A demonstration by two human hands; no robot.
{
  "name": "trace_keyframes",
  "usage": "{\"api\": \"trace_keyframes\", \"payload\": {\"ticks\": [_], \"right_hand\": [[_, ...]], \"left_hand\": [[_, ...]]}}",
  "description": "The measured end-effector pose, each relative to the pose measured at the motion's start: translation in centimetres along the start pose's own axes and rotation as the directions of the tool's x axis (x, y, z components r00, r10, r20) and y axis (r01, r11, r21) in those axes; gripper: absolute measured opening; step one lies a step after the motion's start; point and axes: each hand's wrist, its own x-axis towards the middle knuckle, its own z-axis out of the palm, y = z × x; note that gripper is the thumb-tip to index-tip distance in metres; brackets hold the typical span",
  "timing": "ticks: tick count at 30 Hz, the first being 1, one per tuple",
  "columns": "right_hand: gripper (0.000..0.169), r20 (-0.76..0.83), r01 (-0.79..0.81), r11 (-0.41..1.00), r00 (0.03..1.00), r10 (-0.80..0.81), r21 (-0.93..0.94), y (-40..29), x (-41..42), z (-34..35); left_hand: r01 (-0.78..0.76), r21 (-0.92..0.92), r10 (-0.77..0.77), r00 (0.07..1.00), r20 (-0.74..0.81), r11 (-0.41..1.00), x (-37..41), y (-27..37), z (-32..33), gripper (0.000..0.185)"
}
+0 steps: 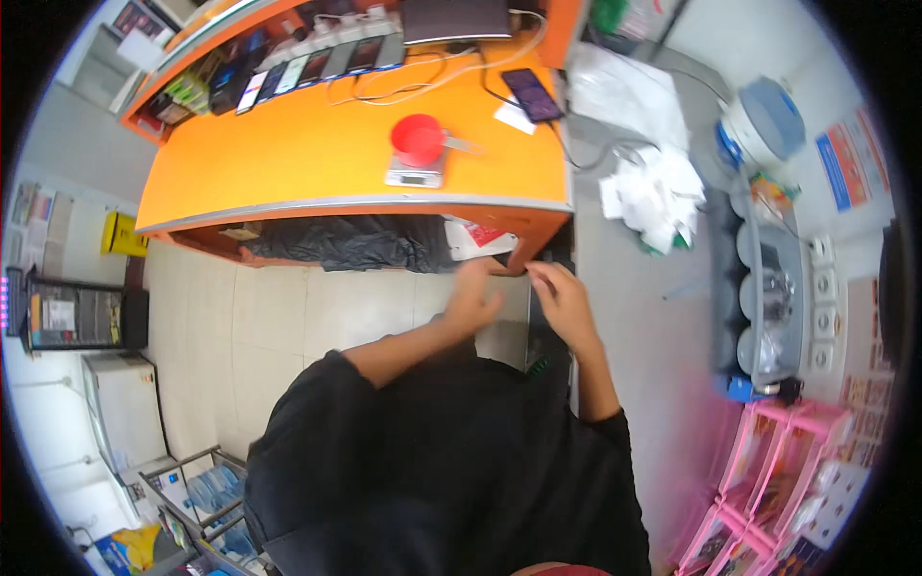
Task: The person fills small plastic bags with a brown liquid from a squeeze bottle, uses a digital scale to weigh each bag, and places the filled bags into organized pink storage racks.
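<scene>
My left hand (pixel 472 299) is over the floor just in front of the orange counter's lower shelf, fingers apart and blurred, with nothing seen in it. Near the counter's right corner post is my right hand (pixel 562 295), its fingers bent; whether they touch or hold anything is not clear. On the orange counter (pixel 288 158) a red plastic cup with a handle (pixel 418 139) rests on a small digital scale (pixel 414 176). Black plastic bags (pixel 346 241) and a white bag with red print (pixel 479 239) lie in the shelf below the counter top.
A phone (pixel 531 95) lies near the counter's right edge, with cables (pixel 432 90) around it. More phones (pixel 317 68) stand in a row at the back. Crumpled white paper (pixel 652 198) is on the grey surface at right, before a grey rack (pixel 778 302) and pink shelves (pixel 763 475).
</scene>
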Motion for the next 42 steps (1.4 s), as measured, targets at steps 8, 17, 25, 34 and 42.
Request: {"api": "trace_keyframes", "payload": {"ticks": [8, 17, 25, 34, 42], "right_hand": [[0.034, -0.122, 0.189, 0.794, 0.942, -0.313, -0.578, -4.0, 20.2, 9.8], [0.016, -0.031, 0.096, 0.825, 0.990, -0.136, -0.557, 1.8, 24.2, 6.9], [0.023, 0.014, 0.328, 0.836, 0.933, -0.359, -0.440, 1.3, 28.5, 5.8], [0.022, 0.377, 0.621, 0.783, 0.733, -0.566, -0.033, -8.6, 34.1, 24.1], [0.023, 0.634, 0.733, 0.546, 0.204, -0.746, 0.406, -27.0, 25.1, 53.2]], "left_hand": [[0.418, 0.179, -0.313, 0.849, -0.426, 0.891, 8.5, -12.2, -12.9, 0.067], [0.627, 0.242, -0.551, 0.773, -0.315, 0.741, 13.7, -10.8, -9.5, 0.100], [0.720, 0.455, -0.732, 0.654, -0.192, 0.524, 15.5, -11.5, -13.1, 0.102], [0.465, -0.830, -0.932, 0.324, -0.162, 0.307, -5.2, -11.4, -31.4, 0.108], [-0.144, -0.946, -0.817, -0.552, -0.168, 0.292, -35.0, -10.3, -33.5, 0.103]]}}
